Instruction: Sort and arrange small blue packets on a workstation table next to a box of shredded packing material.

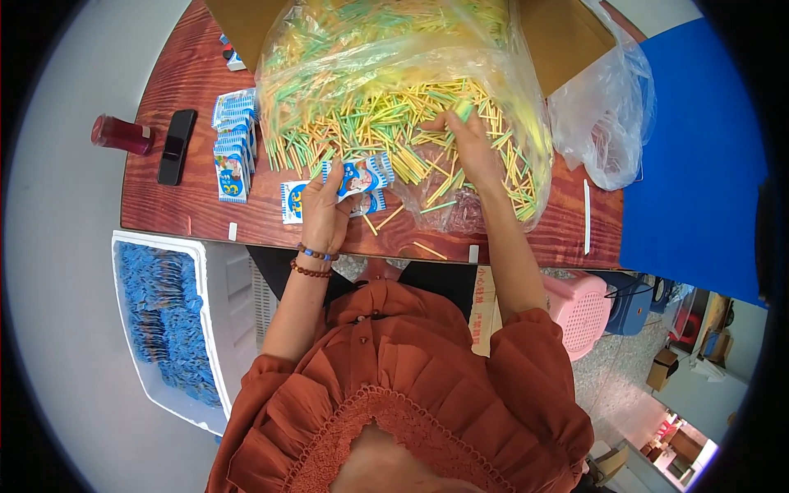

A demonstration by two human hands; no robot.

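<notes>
Stick-filled bag (403, 51) blocks ahead; tabletop (567, 223) passable at its right.

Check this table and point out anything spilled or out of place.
A few loose sticks lie on the bare table near its front edge, outside the clear bag that holds the big heap, so they look spilled. Nothing looks clearly damaged.
</notes>
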